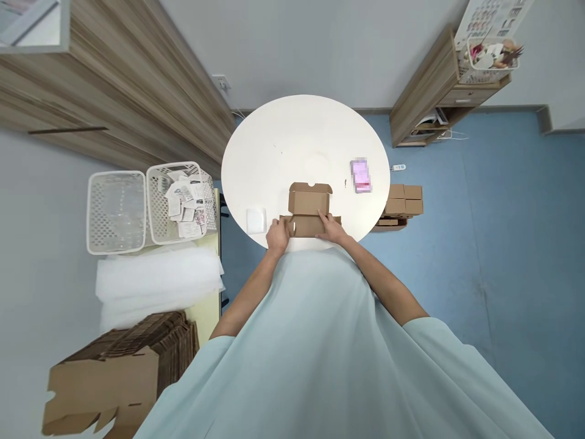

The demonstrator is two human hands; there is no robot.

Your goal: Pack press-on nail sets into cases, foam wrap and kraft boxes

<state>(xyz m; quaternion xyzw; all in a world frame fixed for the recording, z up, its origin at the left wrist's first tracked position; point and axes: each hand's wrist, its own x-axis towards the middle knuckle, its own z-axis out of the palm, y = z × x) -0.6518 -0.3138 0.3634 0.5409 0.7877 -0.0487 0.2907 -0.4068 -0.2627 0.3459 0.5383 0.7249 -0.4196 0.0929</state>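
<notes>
At the near edge of the oval white bench [292, 131], 1 brown cardboard box [311, 202] lies unfolded in front of the person, between the 2 hands. The notched lid panel extends away from the person; the lower section lies nearest the body. The left hand [278, 235] grasps the left end of the lower section, fingers closed at the side flap. The right hand [333, 230] grasps the lower section near its right end, with the digits spread over the cardboard. On the same bench, 1 square white packet [256, 221] lies flat to the left of the left hand, apart from it. To the right of the cardboard box, 1 pink-violet pack [361, 175], blurred by pixelation, lies near the bench edge; 1 small dark item [345, 183], too small to identify, lies just beside it. Left of the bench are 2 white baskets [210, 204] side by side, white sheeting [159, 274] and a stack of flat cardboard [178, 344]. Right of the bench are several brown boxes [404, 204], stacked.
</notes>
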